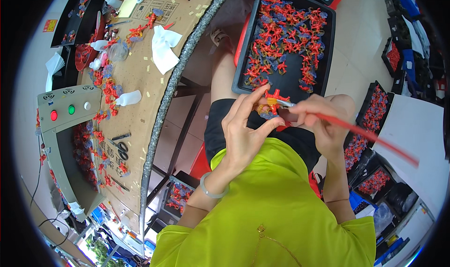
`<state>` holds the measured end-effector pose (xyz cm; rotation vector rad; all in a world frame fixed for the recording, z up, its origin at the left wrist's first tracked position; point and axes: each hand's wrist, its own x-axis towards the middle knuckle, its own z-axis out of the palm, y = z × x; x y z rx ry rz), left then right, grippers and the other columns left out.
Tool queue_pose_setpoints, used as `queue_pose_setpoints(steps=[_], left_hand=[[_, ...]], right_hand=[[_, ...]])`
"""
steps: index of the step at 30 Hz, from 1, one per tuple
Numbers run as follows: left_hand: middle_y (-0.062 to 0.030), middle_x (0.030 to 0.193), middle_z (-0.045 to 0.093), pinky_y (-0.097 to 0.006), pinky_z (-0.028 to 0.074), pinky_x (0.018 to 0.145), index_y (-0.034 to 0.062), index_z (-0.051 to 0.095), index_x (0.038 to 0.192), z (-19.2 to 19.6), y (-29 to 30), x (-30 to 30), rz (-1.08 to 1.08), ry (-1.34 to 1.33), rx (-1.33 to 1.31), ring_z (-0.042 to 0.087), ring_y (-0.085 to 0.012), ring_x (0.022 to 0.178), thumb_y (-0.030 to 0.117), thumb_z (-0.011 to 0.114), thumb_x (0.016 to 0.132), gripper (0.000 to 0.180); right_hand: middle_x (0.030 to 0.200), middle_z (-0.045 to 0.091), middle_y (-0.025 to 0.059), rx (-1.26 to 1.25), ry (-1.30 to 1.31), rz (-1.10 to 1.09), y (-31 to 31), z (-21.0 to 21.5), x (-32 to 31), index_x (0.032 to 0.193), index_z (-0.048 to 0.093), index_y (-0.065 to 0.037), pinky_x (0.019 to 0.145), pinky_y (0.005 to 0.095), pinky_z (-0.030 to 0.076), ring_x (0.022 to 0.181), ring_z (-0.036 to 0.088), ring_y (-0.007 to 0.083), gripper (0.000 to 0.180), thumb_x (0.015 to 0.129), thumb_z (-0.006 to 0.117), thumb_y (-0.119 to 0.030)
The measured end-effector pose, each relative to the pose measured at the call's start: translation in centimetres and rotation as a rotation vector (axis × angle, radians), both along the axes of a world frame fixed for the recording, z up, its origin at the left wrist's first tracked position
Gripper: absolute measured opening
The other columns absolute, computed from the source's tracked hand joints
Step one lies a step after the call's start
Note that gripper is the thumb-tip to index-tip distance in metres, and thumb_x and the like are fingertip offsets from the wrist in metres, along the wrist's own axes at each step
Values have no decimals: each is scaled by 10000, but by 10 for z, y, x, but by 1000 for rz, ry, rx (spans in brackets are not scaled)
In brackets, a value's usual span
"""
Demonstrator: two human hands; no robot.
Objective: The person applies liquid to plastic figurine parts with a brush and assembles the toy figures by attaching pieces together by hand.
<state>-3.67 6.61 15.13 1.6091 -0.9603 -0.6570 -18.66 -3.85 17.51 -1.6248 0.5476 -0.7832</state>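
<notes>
In my left hand [244, 131] I hold a small red figurine [275, 95] with yellow and translucent blue parts, gripped between thumb and fingers. My right hand [324, 122] is closed around a paintbrush [370, 135] with a long red handle. Its metal end reaches the figurine, and the bristles are hard to make out against it. Just beyond my hands lies a black tray [293, 75] holding many similar red and blue figurines [276, 33], with a bare patch near its middle.
On the left, a cardboard-covered worktable [140, 89] carries a white cloth [165, 49], a white squeeze bottle [128, 98], more figurines and a tunnel-shaped machine [70, 110] with buttons. Figurine-filled trays [370, 117] stand at the right, beside a white surface [415, 140].
</notes>
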Motion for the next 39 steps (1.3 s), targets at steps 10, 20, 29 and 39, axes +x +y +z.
queue_pose_setpoints(steps=[10, 20, 29, 39], left_hand=[[-121, 1101, 554, -283, 453, 901, 11, 432, 1201, -23, 20, 21, -16, 1012, -77, 552, -161, 1010, -63, 717, 726, 558], [-44, 757, 447, -382, 458, 818, 77, 492, 1005, -36, 23, 24, -99, 1398, -96, 501, -201, 827, 265, 568, 869, 244], [-10, 787, 541, -219, 394, 573, 56, 559, 971, -48, -10, 5, -210, 934, 76, 475, -82, 610, 140, 606, 890, 126], [-144, 1226, 557, -299, 482, 883, 20, 490, 1300, -57, -54, -36, -242, -235, -267, 556, -224, 1062, 112, 636, 844, 488]], right_hand=[[799, 616, 135, -541, 585, -340, -111, -196, -31, 861, 599, -35, 650, 387, 476, 732, 595, 307, 55, 812, 577, -25], [705, 544, 125, -189, 750, -204, -111, -218, -34, 823, 487, -39, 582, 371, 472, 629, 588, 264, 92, 781, 555, 6], [791, 650, 81, 435, -216, -479, -101, -172, -51, 829, 568, -56, 631, 256, 509, 703, 616, 128, 129, 788, 675, 2], [680, 505, -23, 633, -281, -708, -8, -99, 27, 694, 493, -81, 542, 256, 373, 670, 475, 67, 240, 733, 701, -194]])
